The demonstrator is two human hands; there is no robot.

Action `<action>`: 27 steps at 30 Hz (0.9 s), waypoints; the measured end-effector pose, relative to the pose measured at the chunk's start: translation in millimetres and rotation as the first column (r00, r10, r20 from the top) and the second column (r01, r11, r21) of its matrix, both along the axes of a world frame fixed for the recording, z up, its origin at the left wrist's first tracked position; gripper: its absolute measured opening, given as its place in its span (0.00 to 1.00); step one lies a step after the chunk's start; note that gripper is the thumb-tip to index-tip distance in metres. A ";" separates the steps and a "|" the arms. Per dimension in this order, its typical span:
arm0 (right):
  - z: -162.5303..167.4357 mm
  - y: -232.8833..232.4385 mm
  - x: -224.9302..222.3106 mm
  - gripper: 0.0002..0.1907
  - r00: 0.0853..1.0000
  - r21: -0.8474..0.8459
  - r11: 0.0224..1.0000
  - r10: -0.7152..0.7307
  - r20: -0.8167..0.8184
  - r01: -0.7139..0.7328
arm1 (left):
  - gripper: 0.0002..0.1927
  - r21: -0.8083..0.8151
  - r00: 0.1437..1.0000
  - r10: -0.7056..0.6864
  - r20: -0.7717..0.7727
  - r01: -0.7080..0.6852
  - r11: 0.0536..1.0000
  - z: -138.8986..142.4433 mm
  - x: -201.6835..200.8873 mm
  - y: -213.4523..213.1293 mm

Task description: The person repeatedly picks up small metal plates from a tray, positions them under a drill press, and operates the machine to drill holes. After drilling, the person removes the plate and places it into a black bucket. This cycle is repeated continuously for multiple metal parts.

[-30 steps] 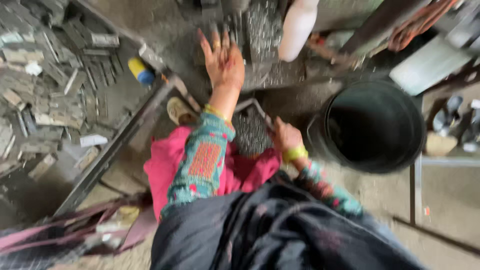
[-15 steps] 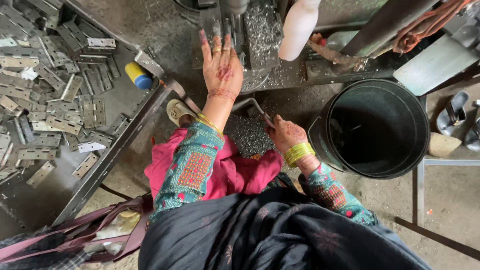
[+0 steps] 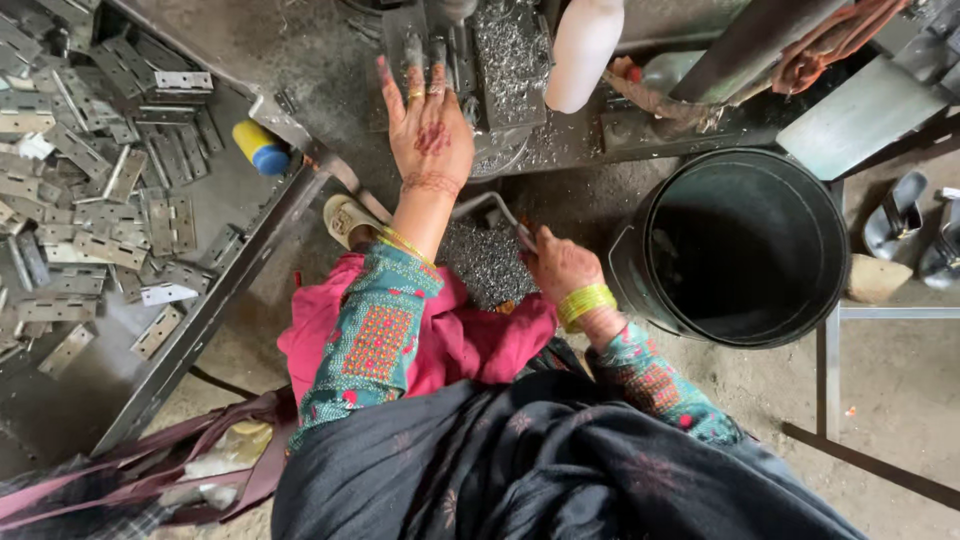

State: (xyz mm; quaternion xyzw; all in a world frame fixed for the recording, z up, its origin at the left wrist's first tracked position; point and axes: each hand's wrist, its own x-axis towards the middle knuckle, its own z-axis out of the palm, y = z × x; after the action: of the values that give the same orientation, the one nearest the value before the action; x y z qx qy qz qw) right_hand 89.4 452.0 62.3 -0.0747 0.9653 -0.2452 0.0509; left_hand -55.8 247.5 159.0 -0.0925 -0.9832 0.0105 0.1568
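Looking down from the head camera, I see at the far left a sloping metal tray (image 3: 215, 300) strewn with flat grey metal hinges (image 3: 110, 215), many lying overlapped. A small yellow and blue bottle (image 3: 260, 147) lies near the tray's upper edge. Just right of the tray's rim a pale sandal (image 3: 347, 217) peeks out above a pink garment (image 3: 455, 340) spread over the lap.

My left hand (image 3: 428, 130) is stretched forward with its fingers (image 3: 390, 90) spread and released, gripping nothing; the fingertips reach onto the base of a grey machine (image 3: 440, 45) on the workbench. I cannot tell whether the palm is pressing down. Rings show on two fingers and thin bangles circle the wrist.

Below that hand, between both arms, a small metal pan (image 3: 487, 262) full of silvery metal shavings (image 3: 480, 265) sits just in front of the lap. More shavings lie heaped on the machine bed (image 3: 510, 50) above it. A white plastic bottle (image 3: 583, 45) leans at the top, just right of the machine.

My right hand (image 3: 560, 265) is clenched at the pan's right edge, touching it; I cannot tell what, if anything, is between the fingers. Yellow-green bangles (image 3: 585, 302) sit on that wrist.

Just beside that hand stands a large black bucket (image 3: 640, 270), dark inside. Farther right, grey sandals (image 3: 895, 215) rest on the floor.
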 end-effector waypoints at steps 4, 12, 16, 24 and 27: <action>-6.2 -0.3 -2.0 0.18 0.999 0.017 1.000 -0.008 0.037 0.007 | 0.25 -0.636 0.850 0.291 -0.439 -0.523 0.568 -11.0 -10.7 12.5; -46.8 -5.9 12.0 0.19 0.998 -0.013 0.998 -0.058 -0.008 0.058 | 0.21 0.072 0.997 0.064 0.035 -0.066 0.995 19.8 1.2 3.3; -38.9 3.7 2.2 0.20 0.999 0.067 0.997 -0.030 0.013 0.029 | 0.17 -0.015 0.965 0.162 0.207 -0.163 0.987 26.3 -23.3 7.1; -67.8 -8.1 9.8 0.22 0.998 0.052 0.997 -0.061 0.012 0.060 | 0.24 0.045 0.975 0.215 -0.062 -0.213 0.976 -3.8 -51.7 12.3; -57.4 -11.0 12.6 0.20 0.998 0.018 0.999 -0.051 0.046 0.051 | 0.24 0.112 0.981 0.187 0.054 -0.192 0.975 11.8 -31.2 0.2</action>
State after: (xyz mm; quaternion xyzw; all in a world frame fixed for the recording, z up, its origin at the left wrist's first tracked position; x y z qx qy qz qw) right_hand 102.0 441.0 4.9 -0.0439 0.9674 -0.2399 0.0678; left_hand -87.0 247.7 170.9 0.0109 -0.9896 -0.0343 0.1391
